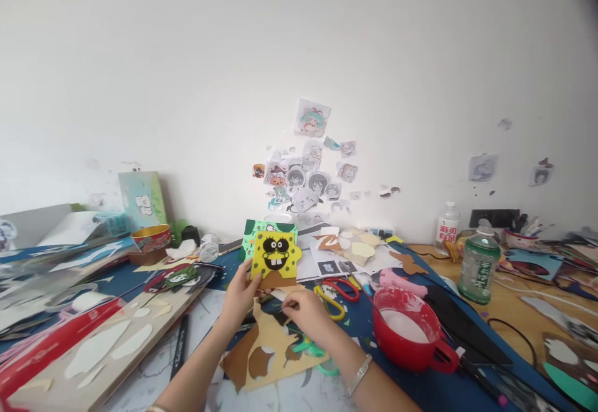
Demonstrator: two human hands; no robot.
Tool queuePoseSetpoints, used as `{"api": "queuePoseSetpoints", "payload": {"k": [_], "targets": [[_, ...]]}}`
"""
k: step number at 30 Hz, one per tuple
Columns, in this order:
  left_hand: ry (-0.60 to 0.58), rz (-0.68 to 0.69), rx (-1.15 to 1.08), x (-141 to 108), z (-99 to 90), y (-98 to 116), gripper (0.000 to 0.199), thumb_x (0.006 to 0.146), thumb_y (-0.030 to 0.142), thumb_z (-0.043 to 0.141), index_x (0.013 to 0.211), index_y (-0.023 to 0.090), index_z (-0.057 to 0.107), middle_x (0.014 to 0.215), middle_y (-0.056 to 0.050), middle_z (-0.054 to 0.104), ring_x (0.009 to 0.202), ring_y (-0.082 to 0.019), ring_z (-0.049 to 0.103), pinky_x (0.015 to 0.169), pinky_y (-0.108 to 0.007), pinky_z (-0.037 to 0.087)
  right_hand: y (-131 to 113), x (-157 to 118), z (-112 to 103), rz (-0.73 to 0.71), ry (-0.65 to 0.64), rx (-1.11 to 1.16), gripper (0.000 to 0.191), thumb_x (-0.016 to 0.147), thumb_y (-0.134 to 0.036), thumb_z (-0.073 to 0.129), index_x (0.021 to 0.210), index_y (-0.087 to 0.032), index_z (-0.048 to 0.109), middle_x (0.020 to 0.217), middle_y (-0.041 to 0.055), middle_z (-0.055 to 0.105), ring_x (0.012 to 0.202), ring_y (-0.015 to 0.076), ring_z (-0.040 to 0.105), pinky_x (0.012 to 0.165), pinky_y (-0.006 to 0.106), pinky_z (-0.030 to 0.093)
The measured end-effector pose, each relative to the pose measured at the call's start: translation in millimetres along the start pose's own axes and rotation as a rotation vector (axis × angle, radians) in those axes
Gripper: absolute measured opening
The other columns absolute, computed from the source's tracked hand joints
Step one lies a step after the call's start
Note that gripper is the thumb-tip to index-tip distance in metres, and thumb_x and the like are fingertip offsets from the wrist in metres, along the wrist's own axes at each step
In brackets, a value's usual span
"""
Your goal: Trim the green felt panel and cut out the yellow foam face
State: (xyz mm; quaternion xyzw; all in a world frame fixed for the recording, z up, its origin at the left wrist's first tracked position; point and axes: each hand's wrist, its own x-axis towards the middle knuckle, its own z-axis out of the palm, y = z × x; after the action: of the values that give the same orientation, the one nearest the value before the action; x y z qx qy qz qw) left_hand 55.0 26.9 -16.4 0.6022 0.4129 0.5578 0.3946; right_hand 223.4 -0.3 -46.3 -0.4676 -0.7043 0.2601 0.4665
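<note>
Yellow foam character face [275,254], propped upright at mid-tabletop by the left hand [239,292], which pinches its lower left corner so the front faces the person. Right hand [304,312] is closed on a thin stick, tip at the piece's lower edge. Red cup [405,331] of white paste stands just right, within reach; scissors [332,293] lie between.

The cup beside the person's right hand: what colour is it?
Red cup, holding white liquid; head view.
</note>
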Motion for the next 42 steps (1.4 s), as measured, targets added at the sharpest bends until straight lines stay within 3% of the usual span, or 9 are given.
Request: {"api": "queuePoseSetpoints", "payload": {"k": [10,14,18,27,30,33,35,37,42], "targets": [[-0.074,-0.049,-0.117,-6,5.8,13,0.047,0.067,0.048,0.065,0.099,0.022,0.042,0.064,0.005,0.066,0.055,-0.015,0.066,0.055,-0.026,0.054,8,10,-14,0.128,0.289,0.076,0.03,0.08,-0.043,0.042,0.077,-0.017,0.055,0.075,0.0093,0.066,0.071,0.0228,0.061,0.062,0.031,0.044],[-0.153,-0.118,-0.113,-6,6.0,14,0.05,0.062,0.047,0.07,0.098,0.021,0.045,0.072,0.003,0.069,0.054,-0.017,0.067,0.058,-0.029,0.055,6,12,-15,0.093,0.253,0.123,0.011,0.073,-0.028,0.05,0.067,-0.019,0.047,0.064,0.0009,0.059,0.062,0.0166,0.057,0.056,0.025,0.041],[-0.234,-0.197,-0.093,-9,2.7,20,0.047,0.066,0.046,0.068,0.1,0.02,0.048,0.088,-0.002,0.07,0.067,-0.019,0.068,0.066,-0.033,0.056,-2,10,-21,0.055,0.199,0.086,0.021,0.07,-0.021,0.052,0.057,-0.021,0.036,0.052,-0.0069,0.041,0.052,0.0108,0.045,0.05,0.02,0.034],[-0.25,-0.277,0.066,-8,-0.6,18,0.036,0.066,0.049,0.065,0.077,0.017,0.054,0.049,-0.003,0.068,0.049,-0.019,0.064,0.054,-0.028,0.052,-29,-3,-29,0.106,0.082,-0.26,0.002,0.072,-0.017,0.055,0.07,-0.016,0.056,0.068,0.0034,0.058,0.064,0.0179,0.053,0.057,0.026,0.036],[-0.195,-0.271,0.057,-6,-2.6,19,0.035,0.069,0.05,0.062,0.079,0.018,0.052,0.054,-0.002,0.069,0.053,-0.019,0.065,0.059,-0.028,0.053,-79,-29,-64,0.061,0.002,-0.352,0.023,0.061,-0.021,0.069,0.082,-0.016,0.062,0.082,0.0078,0.064,0.074,0.0226,0.057,0.06,0.028,0.038],[-0.148,-0.298,0.029,-4,-4.8,19,0.035,0.069,0.051,0.062,0.079,0.018,0.052,0.053,-0.003,0.069,0.053,-0.018,0.065,0.061,-0.028,0.054,-125,-56,-127,-0.02,-0.212,-0.256,0.018,0.081,-0.038,0.053,0.083,-0.024,0.064,0.079,-0.0018,0.067,0.066,0.013,0.059,0.053,0.02,0.038],[-0.13,-0.314,0.014,-4,-5.1,20,0.035,0.069,0.049,0.063,0.082,0.018,0.051,0.055,-0.004,0.07,0.053,-0.019,0.065,0.061,-0.029,0.054,-132,-60,-172,-0.004,0.003,-0.42,0.025,0.088,-0.036,0.04,0.083,-0.024,0.061,0.079,-0.0035,0.066,0.069,0.0115,0.059,0.059,0.021,0.04],[-0.121,-0.316,0.003,-4,-4.5,22,0.035,0.07,0.046,0.064,0.085,0.018,0.05,0.06,-0.004,0.071,0.054,-0.019,0.066,0.063,-0.03,0.055,-112,-51,-208,0.163,0.125,-0.764,0.024,0.092,-0.031,0.035,0.103,-0.025,0.055,0.095,-0.0015,0.064,0.082,0.0112,0.059,0.07,0.022,0.042],[-0.109,-0.339,0.005,-4,-4.3,23,0.039,0.067,0.047,0.066,0.088,0.018,0.05,0.06,-0.003,0.071,0.055,-0.02,0.066,0.062,-0.031,0.055,-10,-23,-235,0.427,-0.155,-0.968,0.018,0.085,-0.028,0.055,0.096,-0.015,0.059,0.096,0.0043,0.062,0.082,0.0158,0.06,0.074,0.035,0.049]]}}
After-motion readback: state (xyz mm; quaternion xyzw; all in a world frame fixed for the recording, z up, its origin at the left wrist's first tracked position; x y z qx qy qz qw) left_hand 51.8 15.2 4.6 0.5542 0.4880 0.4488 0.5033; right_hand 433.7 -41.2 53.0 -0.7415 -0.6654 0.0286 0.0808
